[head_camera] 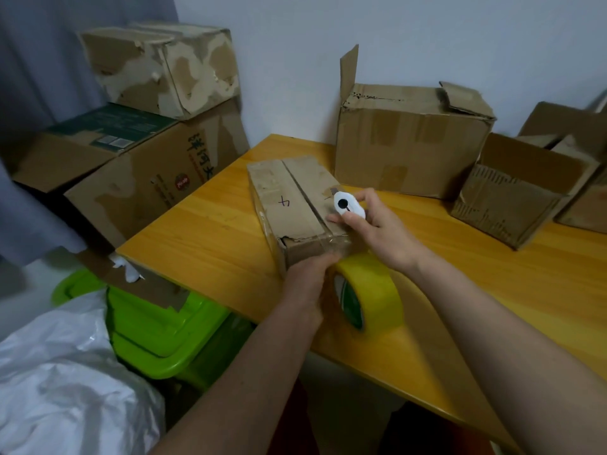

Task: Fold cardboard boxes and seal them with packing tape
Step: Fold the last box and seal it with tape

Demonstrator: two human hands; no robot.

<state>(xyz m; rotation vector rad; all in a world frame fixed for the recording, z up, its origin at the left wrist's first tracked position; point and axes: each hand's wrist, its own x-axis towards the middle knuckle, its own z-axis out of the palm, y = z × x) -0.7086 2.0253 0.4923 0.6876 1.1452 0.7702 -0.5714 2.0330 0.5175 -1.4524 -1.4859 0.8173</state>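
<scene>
two hands (308,284) (377,231) work at a small closed box (295,205) lying on the tabletop (203,231): the left grips its near end beside a yellow tape roll (371,290), the right holds a white cutter (348,206) over it. two bigger boxes (410,139) (519,188) stand behind, flaps up, contents unseen.

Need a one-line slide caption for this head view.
Right hand holds a white cutter over the small box; left hand holds the tape roll.

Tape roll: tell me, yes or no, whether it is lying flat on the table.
No. The yellow tape roll stands on its edge on the table, against the near end of the small box.
</scene>
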